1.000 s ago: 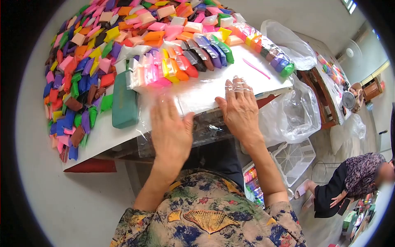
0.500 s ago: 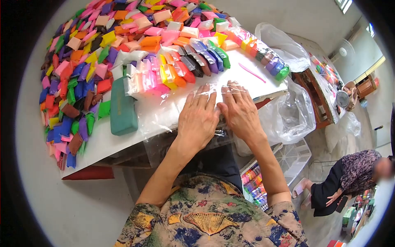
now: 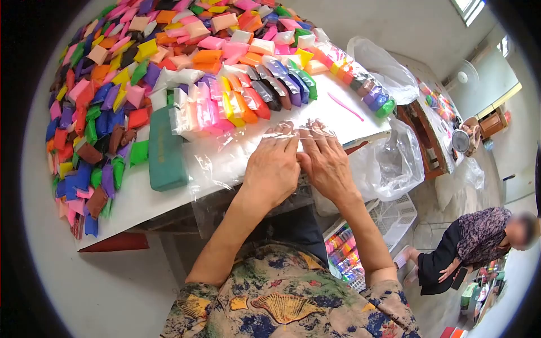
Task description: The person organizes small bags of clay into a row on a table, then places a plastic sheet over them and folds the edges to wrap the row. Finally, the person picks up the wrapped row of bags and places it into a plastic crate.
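My left hand (image 3: 272,169) and my right hand (image 3: 326,166) lie side by side at the table's front edge, palms down, thumbs close together. Their fingers are stretched forward, with the tips beneath a clear plastic bag (image 3: 211,166) that spreads left and hangs over the edge. Neither palm can be seen. Just beyond my fingers is a row of small coloured packets (image 3: 239,107), running from white and pink through yellow, orange and red to black, purple and green. Left of that row stands a dark green box (image 3: 168,152).
A large heap of coloured packets (image 3: 107,107) covers the table's left and back. At right lie a filled clear bag of packets (image 3: 358,73), a pink stick (image 3: 345,106) and empty plastic bags (image 3: 389,160). A white basket (image 3: 397,222) is below; a person (image 3: 479,242) is at right.
Both hands have drawn back very slightly, their fingers a little more bent under the clear film. The view has shifted a little; the packets stay in place.
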The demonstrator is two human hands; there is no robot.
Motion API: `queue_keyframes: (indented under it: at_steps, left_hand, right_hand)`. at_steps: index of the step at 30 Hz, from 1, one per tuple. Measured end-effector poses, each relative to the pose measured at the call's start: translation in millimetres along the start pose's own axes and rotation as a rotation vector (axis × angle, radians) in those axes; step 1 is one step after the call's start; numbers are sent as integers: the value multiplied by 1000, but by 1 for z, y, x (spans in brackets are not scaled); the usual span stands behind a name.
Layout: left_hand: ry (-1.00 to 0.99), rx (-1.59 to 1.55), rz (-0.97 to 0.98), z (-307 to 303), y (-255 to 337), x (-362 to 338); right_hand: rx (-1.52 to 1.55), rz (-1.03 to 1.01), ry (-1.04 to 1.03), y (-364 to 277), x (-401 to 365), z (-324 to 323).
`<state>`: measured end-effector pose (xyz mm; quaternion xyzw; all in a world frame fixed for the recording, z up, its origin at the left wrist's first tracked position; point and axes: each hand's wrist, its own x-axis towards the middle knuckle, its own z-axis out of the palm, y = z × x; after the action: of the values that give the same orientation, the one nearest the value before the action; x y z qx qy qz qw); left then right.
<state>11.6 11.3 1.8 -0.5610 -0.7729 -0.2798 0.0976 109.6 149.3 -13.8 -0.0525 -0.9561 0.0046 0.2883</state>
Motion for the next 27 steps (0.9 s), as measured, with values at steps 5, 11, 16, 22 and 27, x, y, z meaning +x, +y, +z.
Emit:
queue_keyframes:
  at_steps: [5, 11, 16, 22, 27]
  left_hand:
    - [9, 14, 63, 0, -8, -5]
    - [42, 94, 55, 4, -4, -6]
    - [49, 70, 48, 7, -5, -6]
    - [23, 14, 48, 1, -5, -4]
    - [9, 21, 46, 4, -6, -5]
  right_hand:
    - [27, 20, -64, -9, -5, -18]
    - [207, 36, 206, -28, 24, -73]
    - [266, 215, 143, 19, 95, -55]
    - [573, 235, -192, 74, 122, -19]
    - [686, 313, -212, 83, 122, -21]
